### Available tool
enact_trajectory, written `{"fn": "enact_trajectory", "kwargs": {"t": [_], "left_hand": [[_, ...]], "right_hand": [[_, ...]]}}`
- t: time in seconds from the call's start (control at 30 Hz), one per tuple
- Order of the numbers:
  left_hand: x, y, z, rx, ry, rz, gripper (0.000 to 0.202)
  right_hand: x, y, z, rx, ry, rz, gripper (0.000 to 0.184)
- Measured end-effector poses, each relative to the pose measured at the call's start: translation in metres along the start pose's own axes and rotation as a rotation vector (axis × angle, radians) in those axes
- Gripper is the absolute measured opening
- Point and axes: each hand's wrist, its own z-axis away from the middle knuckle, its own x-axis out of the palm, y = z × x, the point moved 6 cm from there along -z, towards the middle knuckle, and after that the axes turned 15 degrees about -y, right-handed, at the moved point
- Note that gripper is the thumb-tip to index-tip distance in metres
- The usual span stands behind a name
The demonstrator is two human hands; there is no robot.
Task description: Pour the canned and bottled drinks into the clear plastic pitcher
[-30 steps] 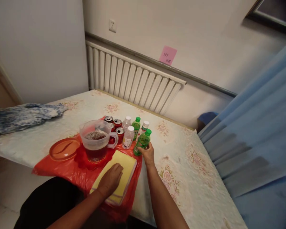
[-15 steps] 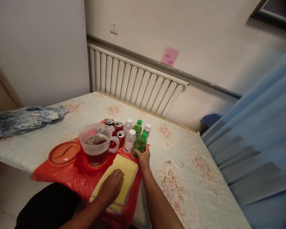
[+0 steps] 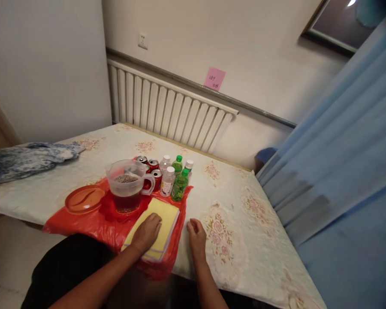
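Left hand, lower centre: palm down on yellow pad, fingers bent; gripping or merely resting, cannot tell. Right hand, just right: thumb and fingers a narrow gap apart, nothing visible between. Green bottle, mid-frame: upright, apart from both hands.

Risks, as judged:
- Spill of dark drink from open-topped jug, left of centre; likely causes, a knock to its handle or a tug on red sheet underneath.
- Toppling of green bottle into close-packed neighbours; likely cause, a stray sweep by right hand.
- Wetting of yellow pad; likely cause, either mishap.

Surroundings: orange disc, left of jug; red tray, beneath jug; cans, partly hidden by jug; patterned bundle, left edge; blue curtain, right edge.

In the way: white-capped bottle, close against green bottle's left; jug handle, beyond yellow pad.
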Motion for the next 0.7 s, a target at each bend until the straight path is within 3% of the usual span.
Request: {"fn": "enact_trajectory", "kwargs": {"t": [0.17,0.3,0.47,0.6,0.7], "left_hand": [[-0.005,0.016,-0.007,-0.037,0.036,0.104,0.022],[0.001,0.043,-0.009,-0.051,0.031,0.195,0.029],[0.004,0.064,-0.008,-0.148,0.008,0.242,0.045],[0.0,0.06,-0.015,-0.263,-0.023,0.208,0.055],[0.0,0.051,-0.021,-0.336,-0.068,0.159,0.056]], "right_hand": [[-0.022,-0.013,0.046,-0.042,-0.012,0.086,0.023],[-0.031,-0.037,0.057,-0.097,-0.007,0.141,0.031],[-0.034,-0.045,0.047,-0.065,0.034,0.272,0.049],[-0.029,-0.027,0.03,0.064,-0.019,0.291,0.062],[-0.027,-0.016,0.02,0.072,0.003,0.322,0.066]]}}
